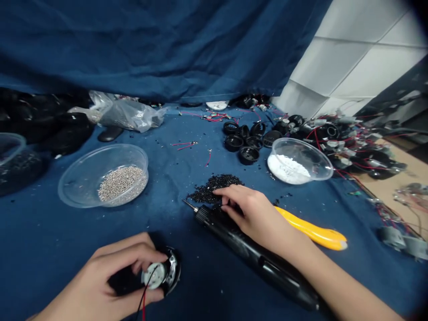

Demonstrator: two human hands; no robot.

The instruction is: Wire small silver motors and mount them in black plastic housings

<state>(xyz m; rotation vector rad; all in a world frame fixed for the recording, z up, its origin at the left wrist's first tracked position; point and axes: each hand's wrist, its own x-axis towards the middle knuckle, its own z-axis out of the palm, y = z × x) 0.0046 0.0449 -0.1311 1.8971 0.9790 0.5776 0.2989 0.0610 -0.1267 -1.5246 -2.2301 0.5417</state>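
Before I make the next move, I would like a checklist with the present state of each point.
1. Left hand grips the motor: ok.
2. Wires clear of the left hand: not ok; they pass in front of its thumb.
3. Right hand is at the pile of small black pieces: ok.
4. A piece is pinched in the right hand: cannot tell.
5. Black screwdriver within reach: ok, probably; it lies right by the right hand.
6. Screwdriver switched off: cannot tell.
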